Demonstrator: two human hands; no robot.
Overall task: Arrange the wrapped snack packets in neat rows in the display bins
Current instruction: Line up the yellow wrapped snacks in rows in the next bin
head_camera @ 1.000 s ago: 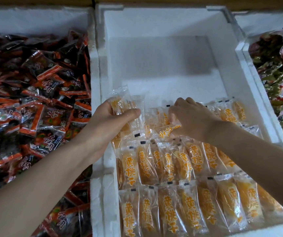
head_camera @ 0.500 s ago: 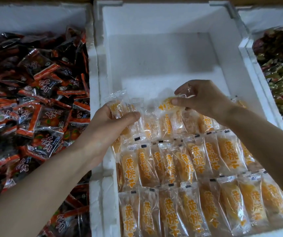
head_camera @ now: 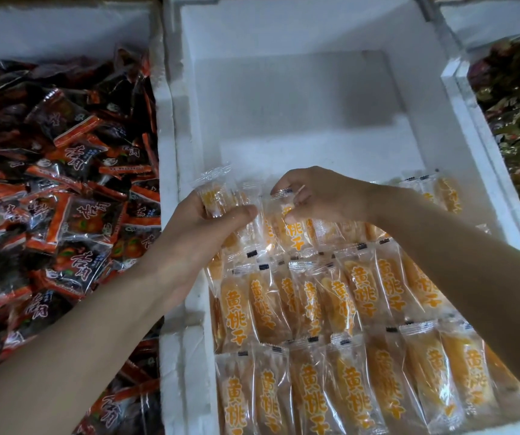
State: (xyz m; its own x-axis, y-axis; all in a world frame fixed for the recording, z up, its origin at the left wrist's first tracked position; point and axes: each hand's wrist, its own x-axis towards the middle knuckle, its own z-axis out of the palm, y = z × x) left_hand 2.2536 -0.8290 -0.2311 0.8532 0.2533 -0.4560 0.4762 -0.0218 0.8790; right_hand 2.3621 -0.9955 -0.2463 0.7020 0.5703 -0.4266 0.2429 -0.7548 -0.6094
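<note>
Left hand (head_camera: 208, 227) clamps spare packets (head_camera: 216, 196) at bin (head_camera: 283, 89) wall | right hand (head_camera: 321, 196) pinches one packet (head_camera: 283, 205) above third row | risk: slick wrap may slip, land skewed, knock laid rows (head_camera: 315, 302) crooked

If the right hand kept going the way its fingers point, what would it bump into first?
The right hand, pinching one yellow packet, points left. First in line is probably the bunch of packets gripped by the left hand, though depth is hard to judge.
</note>
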